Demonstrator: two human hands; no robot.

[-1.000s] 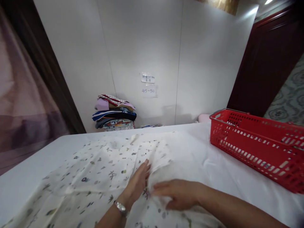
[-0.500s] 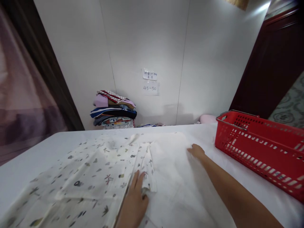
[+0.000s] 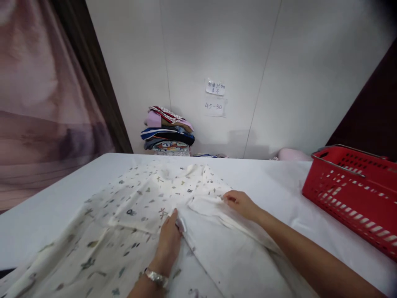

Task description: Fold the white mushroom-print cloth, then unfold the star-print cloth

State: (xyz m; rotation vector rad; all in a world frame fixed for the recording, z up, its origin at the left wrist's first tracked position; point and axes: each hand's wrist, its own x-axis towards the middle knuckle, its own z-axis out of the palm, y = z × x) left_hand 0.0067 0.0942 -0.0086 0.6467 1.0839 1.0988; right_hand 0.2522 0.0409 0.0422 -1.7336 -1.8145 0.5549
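A white shirt (image 3: 136,231) with small scattered prints lies spread across the white table, its collar at the far side. The front panel on the right is turned so its plain inner side shows. My right hand (image 3: 242,203) is closed in a pinch on the edge of this panel, which it holds slightly raised. Near the middle of the shirt, my left hand (image 3: 170,238) has its fingers together at the front edge, with a fold of cloth bunched beside them. A shiny band is around my left wrist.
On the right of the table (image 3: 274,176) stands a red plastic basket (image 3: 350,203) with metal handles. Folded clothes (image 3: 169,130) are stacked beyond the far edge, by a wall with paper labels (image 3: 214,106). A pink curtain (image 3: 46,103) hangs on the left.
My right hand has moved inward to the left, drawing the edge of the right panel toward the shirt's middle. My left hand stays near the front edge. The camera view has turned left.
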